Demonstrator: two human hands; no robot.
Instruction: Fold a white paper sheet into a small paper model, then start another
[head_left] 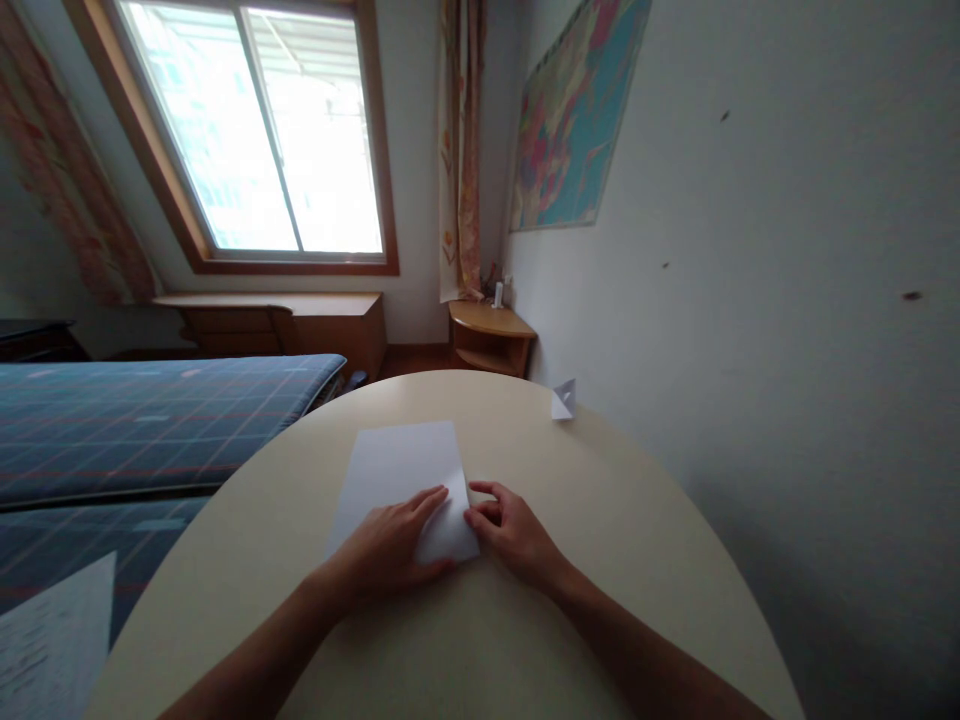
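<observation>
A white sheet of paper (401,455) lies on the round cream table (510,640) in front of me. My left hand (394,540) rests on the lower part of the sheet, its fingers stretched out and pressing it down. At the sheet's right edge, my right hand (514,530) has its fingers curled, with the thumb and fingertips pinching the paper's edge. Toward the table's far right rim stands a small folded white paper piece (564,400), apart from both hands.
A bed with a blue plaid mattress (150,420) is left of the table. On it, at lower left, is a sheet with writing (60,640). A white wall (787,400) stands close on the right. A corner shelf (491,320) and a desk (337,305) are beyond the table.
</observation>
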